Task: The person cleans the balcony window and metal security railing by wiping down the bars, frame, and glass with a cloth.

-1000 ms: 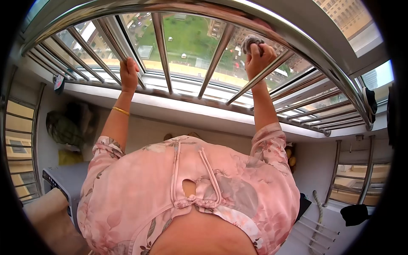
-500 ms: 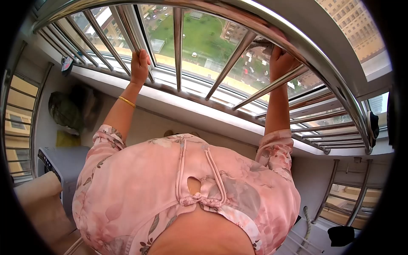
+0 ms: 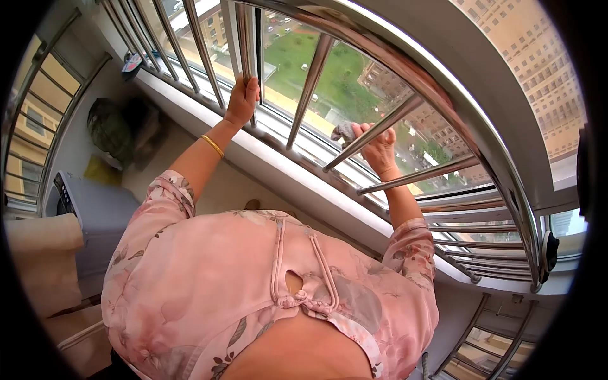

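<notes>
My left hand (image 3: 242,102), with a gold bangle (image 3: 213,146) on the wrist, is closed around an upright metal bar (image 3: 245,44) of the window railing. My right hand (image 3: 379,151) reaches between two bars on the right, close to the window glass (image 3: 345,73). Its fingers are closed on a crumpled grey cloth (image 3: 343,132), which sticks out to the left of the fingertips. A slanting bar (image 3: 399,117) crosses in front of part of those fingers. Whether the cloth touches the glass I cannot tell.
A thick curved top rail (image 3: 437,95) runs above both arms. Below the bars lies a white sill (image 3: 285,164). A grey appliance (image 3: 104,218) stands at the left, with a green bundle (image 3: 109,130) behind it. Buildings and a lawn show far below outside.
My right hand has come down and left with the cloth, from behind the top rail to lower between the bars. My left hand keeps its grip on the bar; the view has tilted.
</notes>
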{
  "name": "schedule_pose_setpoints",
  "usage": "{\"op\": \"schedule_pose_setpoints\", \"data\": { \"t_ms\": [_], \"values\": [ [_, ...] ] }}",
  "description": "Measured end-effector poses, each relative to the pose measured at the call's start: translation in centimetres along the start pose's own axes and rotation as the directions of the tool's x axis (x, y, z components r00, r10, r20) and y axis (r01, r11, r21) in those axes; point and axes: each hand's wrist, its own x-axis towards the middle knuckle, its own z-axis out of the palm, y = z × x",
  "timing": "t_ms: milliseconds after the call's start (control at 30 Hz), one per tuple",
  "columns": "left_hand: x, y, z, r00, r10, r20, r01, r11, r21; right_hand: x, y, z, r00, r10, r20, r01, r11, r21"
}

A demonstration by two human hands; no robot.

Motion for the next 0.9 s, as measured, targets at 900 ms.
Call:
{"op": "schedule_pose_setpoints", "data": {
  "t_ms": [900],
  "values": [
    [0.4, -1.1, -0.3, 0.997, 0.049, 0.053, -0.045, 0.997, -0.064, -5.5, 7.6, -5.6, -0.251, 0.950, -0.184, -0.514, 0.030, 0.857]
  ]
}}
